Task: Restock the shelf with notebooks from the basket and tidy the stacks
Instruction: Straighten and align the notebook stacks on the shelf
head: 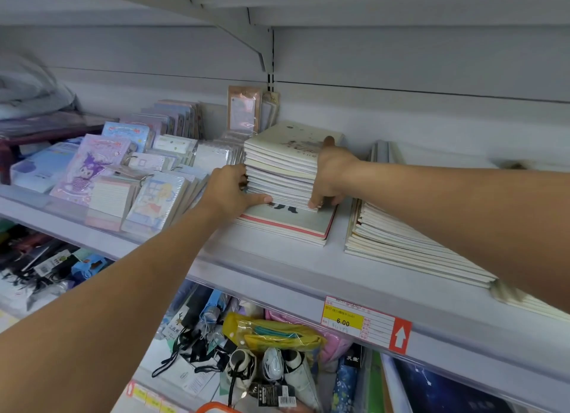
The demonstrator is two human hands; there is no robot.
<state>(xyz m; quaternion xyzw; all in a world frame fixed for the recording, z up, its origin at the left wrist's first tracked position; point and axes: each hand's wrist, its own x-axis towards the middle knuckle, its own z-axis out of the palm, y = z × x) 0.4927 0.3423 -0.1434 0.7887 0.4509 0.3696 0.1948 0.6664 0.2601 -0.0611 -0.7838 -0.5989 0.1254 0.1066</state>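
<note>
Currently the notebook stack [282, 165] sits on the white shelf [277, 264], resting on larger notebooks [290, 224] and set back toward the rear wall. Its spines face the person; the long axis runs left to right. The left hand [229, 190] curls round the stack's left edge, the right hand [331, 173] grips its right front corner, thumb on the top cover. Both hands are equally near. Packaged notepads [148, 193] crowd the left; a slumped notebook pile [410, 236] lies right, with bare shelf between and in front.
</note>
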